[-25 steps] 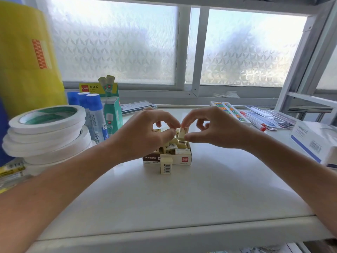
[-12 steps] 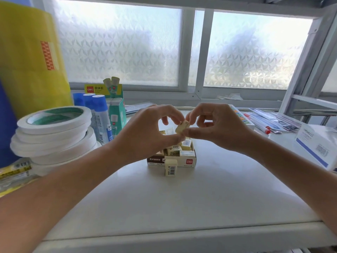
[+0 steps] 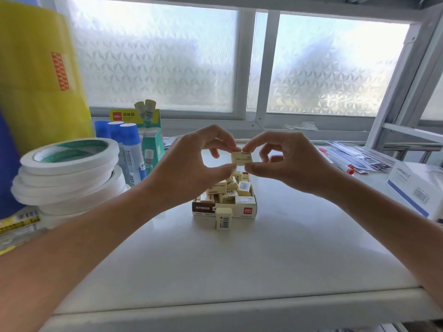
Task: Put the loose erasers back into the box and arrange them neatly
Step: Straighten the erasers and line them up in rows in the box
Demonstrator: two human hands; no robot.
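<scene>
box: far end hidden behind both hands
box's erasers: print too small to read
yellow roll: blurred, cut off at left edge
white carton: cut off at right edge

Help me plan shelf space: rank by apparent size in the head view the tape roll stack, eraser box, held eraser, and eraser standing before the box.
1. tape roll stack, though nearer the camera
2. eraser box
3. held eraser and standing eraser look alike; unranked

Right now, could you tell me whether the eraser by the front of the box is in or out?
Out. The eraser stands on the table against the box front wall.
</scene>
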